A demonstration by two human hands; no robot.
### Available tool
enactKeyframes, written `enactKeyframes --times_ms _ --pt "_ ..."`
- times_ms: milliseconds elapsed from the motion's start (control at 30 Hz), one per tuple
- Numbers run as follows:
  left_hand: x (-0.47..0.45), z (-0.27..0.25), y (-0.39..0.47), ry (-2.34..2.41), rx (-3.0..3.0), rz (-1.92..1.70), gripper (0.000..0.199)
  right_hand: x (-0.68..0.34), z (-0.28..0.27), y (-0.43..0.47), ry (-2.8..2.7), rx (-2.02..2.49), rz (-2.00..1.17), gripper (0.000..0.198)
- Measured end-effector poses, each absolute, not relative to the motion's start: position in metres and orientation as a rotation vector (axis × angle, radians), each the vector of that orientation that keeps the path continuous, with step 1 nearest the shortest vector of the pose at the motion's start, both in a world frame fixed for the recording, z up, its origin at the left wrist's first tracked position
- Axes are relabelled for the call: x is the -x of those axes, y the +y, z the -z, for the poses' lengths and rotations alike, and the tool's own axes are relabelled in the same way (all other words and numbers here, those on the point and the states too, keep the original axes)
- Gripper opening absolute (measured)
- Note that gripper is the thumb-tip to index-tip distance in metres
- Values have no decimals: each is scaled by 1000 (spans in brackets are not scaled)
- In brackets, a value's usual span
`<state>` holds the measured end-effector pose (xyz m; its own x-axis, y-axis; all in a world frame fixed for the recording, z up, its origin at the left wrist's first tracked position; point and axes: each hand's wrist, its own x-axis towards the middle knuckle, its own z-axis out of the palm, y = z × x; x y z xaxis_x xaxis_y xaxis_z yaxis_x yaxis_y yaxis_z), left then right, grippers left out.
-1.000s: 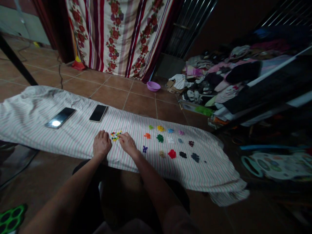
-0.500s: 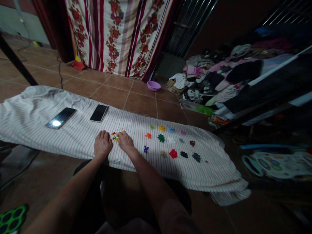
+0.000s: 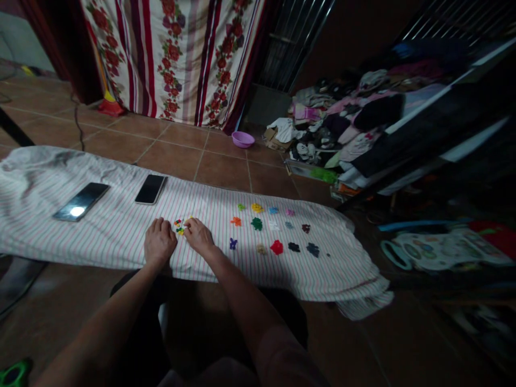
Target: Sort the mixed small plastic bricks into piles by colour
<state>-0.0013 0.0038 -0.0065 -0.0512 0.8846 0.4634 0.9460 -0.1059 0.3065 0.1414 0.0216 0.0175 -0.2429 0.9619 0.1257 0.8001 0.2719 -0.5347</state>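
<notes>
A small mixed cluster of tiny coloured pieces [image 3: 179,227], red, yellow, green and white, lies on the striped cloth [image 3: 217,271] between my hands. My left hand [image 3: 160,241] rests on the cloth just left of the cluster, palm down, fingers forward and holding nothing that I can see. Over the cluster's right edge is my right hand [image 3: 199,236], its thumb and fingers pinched together at the pieces. What they grip is too small to name. To the right, similar pieces lie sorted by colour, among them orange [image 3: 236,221], dark green [image 3: 257,223], purple [image 3: 233,244] and red [image 3: 276,247] piles.
Two phones, one lit by a reflection [image 3: 81,202] and one dark [image 3: 151,189], lie on the cloth's left part. Beyond its far edge a purple basin [image 3: 243,140] stands on the tiled floor. Clothes [image 3: 342,121] are heaped at the right.
The view has shifted, so the whole scene sits further left. My hands keep their places at the cluster, the right one still pinching there. The colour piles look unchanged.
</notes>
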Motion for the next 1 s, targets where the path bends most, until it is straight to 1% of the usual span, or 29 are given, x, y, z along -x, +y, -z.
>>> enactKeyframes --times_ms 400,667,833,1000 --pt "2 6 3 -2037 2107 864 29 -177 -11 3 -1968 1679 -452 19" --pt "3 5 2 -2012 2108 851 27 -204 -7 -4 -1925 1625 -362 21" --pt "3 6 3 -1993 2111 862 23 -233 -3 -7 -1832 1619 -304 22" --pt "3 6 2 -1955 2092 816 26 -273 -4 -10 -1685 1603 -222 25"
